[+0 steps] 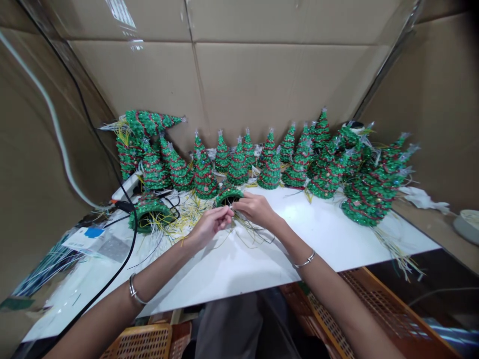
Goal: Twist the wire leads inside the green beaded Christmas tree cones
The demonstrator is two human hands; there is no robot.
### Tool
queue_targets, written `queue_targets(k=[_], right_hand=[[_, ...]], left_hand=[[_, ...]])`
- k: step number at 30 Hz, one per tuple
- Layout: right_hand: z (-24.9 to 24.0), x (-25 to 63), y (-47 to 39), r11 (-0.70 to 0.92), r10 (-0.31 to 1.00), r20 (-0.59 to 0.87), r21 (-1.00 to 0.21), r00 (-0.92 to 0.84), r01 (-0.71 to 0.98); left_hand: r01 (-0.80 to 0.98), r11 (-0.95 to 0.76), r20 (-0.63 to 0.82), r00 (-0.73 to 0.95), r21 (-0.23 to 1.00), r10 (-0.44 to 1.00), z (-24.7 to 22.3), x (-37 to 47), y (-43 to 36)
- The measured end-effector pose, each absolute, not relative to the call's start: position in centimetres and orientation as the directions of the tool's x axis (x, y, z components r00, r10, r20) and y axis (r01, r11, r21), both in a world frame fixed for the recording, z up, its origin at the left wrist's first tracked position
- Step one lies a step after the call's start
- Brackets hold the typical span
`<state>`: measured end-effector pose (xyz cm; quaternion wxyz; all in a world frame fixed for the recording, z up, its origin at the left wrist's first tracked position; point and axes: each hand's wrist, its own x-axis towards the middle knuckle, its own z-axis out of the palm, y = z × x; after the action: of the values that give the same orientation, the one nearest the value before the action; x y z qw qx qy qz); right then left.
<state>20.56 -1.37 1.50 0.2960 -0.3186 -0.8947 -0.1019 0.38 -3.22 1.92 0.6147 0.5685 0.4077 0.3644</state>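
A small green tinsel Christmas tree (225,195) lies on its side on the white table, its dark hollow base facing me. Thin wires (249,230) trail out of that opening onto the tabletop. At the opening, my left hand (212,224) has its thumb and fingers pinched together close to the wire ends. My right hand (256,208) is pinched right beside it, with its fingers at the rim of the base. The fingertips of both hands almost meet, and a thin, pale wire seems to lie between them. Its exact grip is too small to make out.
Several decorated trees (204,174) stand along the back of the white table (262,269). Another tree (147,214) lies at left among yellow and white wire scraps (190,212). A black cable (129,249) crosses the left side. Orange crates (374,304) sit below the table edge.
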Motion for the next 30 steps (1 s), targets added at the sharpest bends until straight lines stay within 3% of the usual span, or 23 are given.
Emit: queue_targets(k=[2, 4, 5, 7, 8, 10, 13, 16, 19, 21, 23, 25, 26, 28, 30], right_hand=[[1.5, 20.5, -1.4, 0.771, 0.524, 0.607, -0.041, -0.597, 0.635], [1.6, 20.5, -1.4, 0.772, 0.533, 0.615, -0.073, -0.58, 0.632], [1.6, 20.5, -1.4, 0.772, 0.538, 0.616, -0.086, -0.575, 0.63], [1.7, 20.5, -1.4, 0.773, 0.545, 0.612, -0.103, -0.572, 0.626], [1.7, 20.5, -1.5, 0.773, 0.549, 0.609, -0.11, -0.572, 0.625], [1.8, 20.5, -1.6, 0.77, 0.558, 0.602, -0.119, -0.571, 0.627], [2.0, 20.6, -1.6, 0.765, 0.564, 0.596, -0.117, -0.571, 0.633], [2.1, 20.6, -1.7, 0.763, 0.55, 0.599, -0.077, -0.583, 0.641], [2.2, 20.5, -1.8, 0.77, 0.516, 0.599, -0.012, -0.612, 0.637], [2.3, 20.4, -1.9, 0.773, 0.501, 0.598, 0.015, -0.625, 0.634], [2.3, 20.4, -1.9, 0.773, 0.504, 0.595, 0.012, -0.626, 0.634], [2.2, 20.5, -1.9, 0.772, 0.53, 0.586, -0.035, -0.613, 0.635], [2.2, 20.6, -1.9, 0.77, 0.55, 0.578, -0.073, -0.602, 0.634], [2.2, 20.8, -1.7, 0.761, 0.599, 0.554, -0.167, -0.579, 0.627], [2.2, 20.9, -1.5, 0.747, 0.64, 0.524, -0.254, -0.562, 0.614]], left_hand=[[0.299, -0.28, 0.141, 0.412, 0.912, 0.9, 2.7, -0.2, -3.2], [0.529, -0.629, 0.39, 0.5, 0.569, 0.773, 3.5, -1.0, -2.9], [0.58, -0.725, 0.462, 0.562, 0.372, 0.687, 3.8, -1.4, -2.6], [0.594, -0.802, 0.521, 0.668, 0.057, 0.531, 4.2, -2.1, -2.0], [0.582, -0.812, 0.521, 0.707, -0.043, 0.478, 4.4, -2.4, -1.6], [0.552, -0.824, 0.498, 0.755, -0.13, 0.427, 4.6, -2.5, -1.1], [0.547, -0.837, 0.473, 0.744, -0.027, 0.472, 4.8, -2.1, -1.2], [0.552, -0.758, 0.45, 0.611, 0.347, 0.651, 4.4, -1.1, -2.2], [0.374, -0.399, 0.248, 0.391, 0.837, 0.886, 3.4, 0.2, -3.4], [0.104, -0.095, 0.062, 0.283, 0.99, 0.957, 2.5, 1.0, -4.1], [-0.125, 0.112, -0.077, 0.261, 0.986, 0.962, 1.9, 1.6, -4.4], [-0.152, 0.147, -0.098, 0.287, 0.977, 0.953, 1.8, 1.7, -4.5], [-0.068, 0.083, -0.059, 0.303, 0.994, 0.951, 1.9, 1.5, -4.5], [0.226, -0.204, 0.12, 0.335, 0.953, 0.935, 2.4, 0.7, -4.0], [0.506, -0.549, 0.395, 0.384, 0.665, 0.834, 3.0, -0.5, -3.3]])
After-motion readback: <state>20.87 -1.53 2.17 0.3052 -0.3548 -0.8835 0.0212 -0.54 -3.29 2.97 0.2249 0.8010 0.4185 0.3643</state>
